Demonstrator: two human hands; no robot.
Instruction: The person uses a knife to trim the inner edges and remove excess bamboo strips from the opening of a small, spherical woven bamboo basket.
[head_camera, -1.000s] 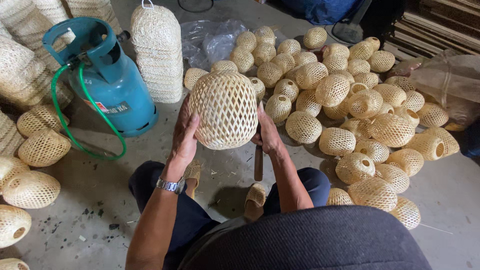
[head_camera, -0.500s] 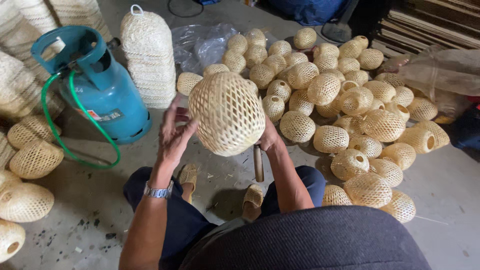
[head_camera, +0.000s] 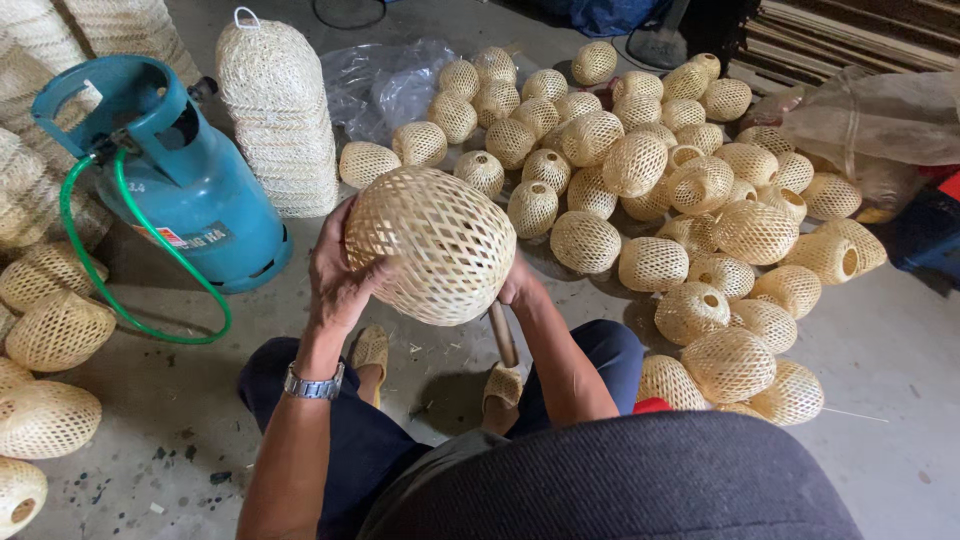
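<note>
A round woven bamboo ball (head_camera: 448, 243), pale tan with an open lattice, is held up over my lap. My left hand (head_camera: 338, 275) grips its left side, fingers spread across the weave, a metal watch on the wrist. My right hand (head_camera: 516, 287) is mostly hidden behind the ball's right lower side and presses against it. A wooden stick (head_camera: 503, 335) points down from under that hand toward my sandalled foot; whether the hand holds it I cannot tell.
A large heap of similar woven balls (head_camera: 650, 170) covers the floor ahead and to the right. A teal gas cylinder (head_camera: 190, 185) with a green hose (head_camera: 130, 320) stands on the left beside a stack of nested woven shades (head_camera: 275, 115). More balls (head_camera: 45, 330) lie at far left.
The ball has turned in my hands and come lower and closer. My left hand shifted from the ball's lower edge up onto its left face.
</note>
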